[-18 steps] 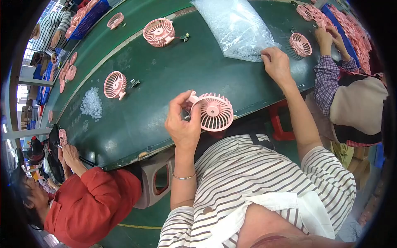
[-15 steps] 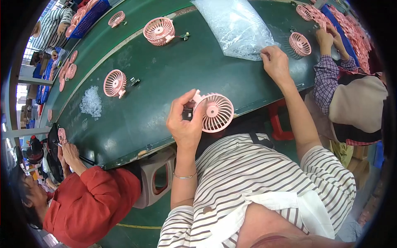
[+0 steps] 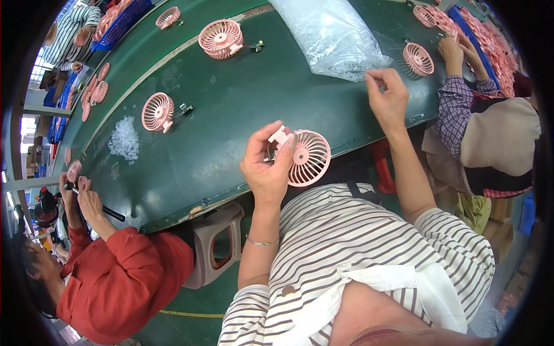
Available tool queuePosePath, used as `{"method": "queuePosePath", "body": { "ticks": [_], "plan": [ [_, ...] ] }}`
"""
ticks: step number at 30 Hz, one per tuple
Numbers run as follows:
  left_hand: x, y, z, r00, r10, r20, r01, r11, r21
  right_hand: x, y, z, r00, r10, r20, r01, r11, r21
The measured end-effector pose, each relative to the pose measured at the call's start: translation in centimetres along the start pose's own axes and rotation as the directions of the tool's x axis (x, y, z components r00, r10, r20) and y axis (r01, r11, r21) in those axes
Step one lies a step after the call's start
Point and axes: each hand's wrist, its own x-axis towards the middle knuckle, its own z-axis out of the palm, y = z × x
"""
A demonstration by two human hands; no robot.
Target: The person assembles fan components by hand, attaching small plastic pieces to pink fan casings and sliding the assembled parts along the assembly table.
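My left hand (image 3: 265,167) grips a pink fan housing (image 3: 301,156) by its neck, over the table's near edge. The slatted round cage faces up, and small parts behind the neck are mostly hidden by the fingers. My right hand (image 3: 389,98) is held above the table beside the near end of a clear plastic bag (image 3: 334,40) full of small clear pieces. Its thumb and forefinger are drawn together at the tips; whatever they pinch is too small to make out.
Several pink fan housings with small circuit boards, one of them at the left (image 3: 158,112), lie on the green table (image 3: 231,92). Near it is a pile of clear pieces (image 3: 124,138). Co-workers sit on both sides; a blue crate (image 3: 482,52) of pink parts stands far right.
My right hand has come away from the bag's end and turned slightly. The left hand has shifted a little right with the fan housing. The left co-worker's hands have moved.
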Motion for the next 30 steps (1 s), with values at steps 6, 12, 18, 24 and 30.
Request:
{"method": "queuePosePath", "body": {
  "ticks": [6, 12, 18, 24, 30],
  "plan": [
    [0.0, -0.7, 0.5, 0.998, 0.049, 0.033, -0.051, 0.996, 0.071, -3.2, -8.5, 2.3, 0.839, 0.155, 0.522, -0.503, 0.589, 0.633],
    [-0.3, -1.5, 0.8, 0.999, 0.030, -0.014, -0.030, 0.999, -0.023, -4.3, -10.0, 3.3, 0.662, 0.224, 0.715, -0.714, 0.479, 0.511],
    [-0.1, -1.1, 1.0, 0.999, -0.042, -0.022, 0.039, 0.993, -0.108, -4.5, -9.6, 3.4, 0.644, 0.230, 0.730, -0.730, 0.472, 0.495],
    [0.1, -1.4, 0.6, 0.997, -0.073, 0.007, 0.073, 0.993, -0.093, -4.3, -9.2, 3.3, 0.556, 0.240, 0.795, -0.819, 0.320, 0.476],
    [0.2, -1.0, 0.5, 0.997, -0.069, 0.022, 0.071, 0.994, -0.079, -4.1, -9.3, 3.1, 0.530, 0.258, 0.808, -0.840, 0.290, 0.459]
  ]
}}
